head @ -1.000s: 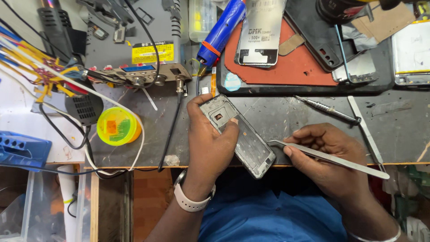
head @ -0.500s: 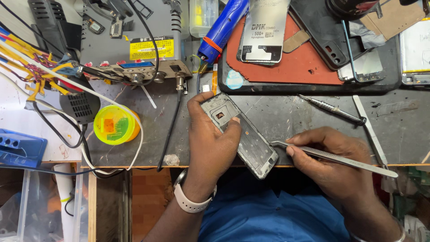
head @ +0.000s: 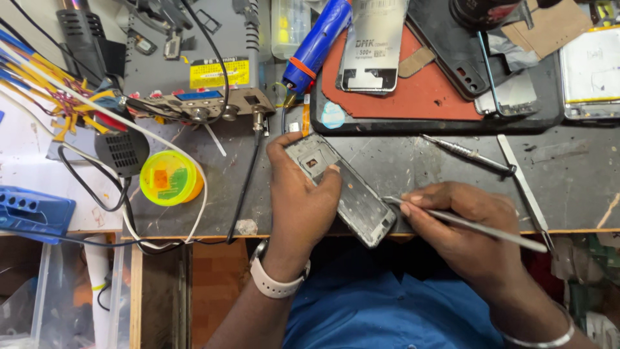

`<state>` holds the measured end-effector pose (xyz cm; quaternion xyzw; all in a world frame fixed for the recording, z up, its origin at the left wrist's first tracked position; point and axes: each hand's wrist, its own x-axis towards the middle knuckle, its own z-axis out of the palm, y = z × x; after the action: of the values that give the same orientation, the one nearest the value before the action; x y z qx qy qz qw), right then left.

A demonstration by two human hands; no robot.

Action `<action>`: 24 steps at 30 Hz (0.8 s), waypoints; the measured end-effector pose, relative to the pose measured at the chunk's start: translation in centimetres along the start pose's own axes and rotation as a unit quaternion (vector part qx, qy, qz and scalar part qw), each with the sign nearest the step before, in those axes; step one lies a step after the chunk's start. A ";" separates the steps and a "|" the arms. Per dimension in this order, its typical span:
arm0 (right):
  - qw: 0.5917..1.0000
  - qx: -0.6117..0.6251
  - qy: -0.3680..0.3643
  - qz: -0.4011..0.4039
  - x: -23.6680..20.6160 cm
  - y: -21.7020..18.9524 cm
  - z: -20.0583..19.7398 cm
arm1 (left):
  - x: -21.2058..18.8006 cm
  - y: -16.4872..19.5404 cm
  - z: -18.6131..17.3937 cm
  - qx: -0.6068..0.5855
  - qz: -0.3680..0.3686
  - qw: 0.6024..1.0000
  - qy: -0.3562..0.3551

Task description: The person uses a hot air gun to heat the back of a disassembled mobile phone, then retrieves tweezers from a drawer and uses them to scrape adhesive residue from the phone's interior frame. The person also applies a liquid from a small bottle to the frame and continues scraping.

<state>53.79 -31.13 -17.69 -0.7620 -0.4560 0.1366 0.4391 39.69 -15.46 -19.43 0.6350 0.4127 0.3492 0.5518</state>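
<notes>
My left hand (head: 299,200) grips an opened phone frame (head: 352,194), grey and lying slantwise over the front edge of the worn metal bench (head: 413,161). Thumb and fingers pinch its upper end. My right hand (head: 462,226) holds slim metal tweezers (head: 465,223) like a pen, their tip touching the frame's right edge near its lower end. A pale watch sits on my left wrist.
A round yellow tin (head: 169,178) and black cables lie to the left. A screwdriver (head: 468,154) and a flat metal tool (head: 523,184) rest on the right. Behind are a red mat (head: 426,97) with a phone back panel (head: 373,45), a blue tool (head: 318,45) and phone parts.
Both hands stay in place on the frame and tweezers. The view has shifted slightly, and the tweezers' tip stays at the frame's right edge.
</notes>
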 end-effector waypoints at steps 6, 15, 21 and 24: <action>0.999 -0.028 -0.004 -0.044 -0.7 -0.2 -0.1 | -0.4 0.3 0.1 -0.034 0.025 0.999 -0.005; 0.998 -0.006 0.037 -0.045 -1.8 0.2 -0.2 | -0.9 0.5 0.1 -0.039 0.030 0.999 -0.002; 0.996 -0.070 0.028 0.053 -2.8 0.7 -0.7 | -0.6 0.3 0.1 -0.019 0.010 1.000 0.005; 0.997 -0.063 0.035 0.004 -3.2 0.9 -0.8 | -0.5 0.1 0.1 -0.033 0.020 0.999 0.002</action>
<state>53.10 -34.35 -18.56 -0.7943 -0.4447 0.0826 0.4056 39.62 -15.98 -19.38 0.6240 0.3894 0.3749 0.5644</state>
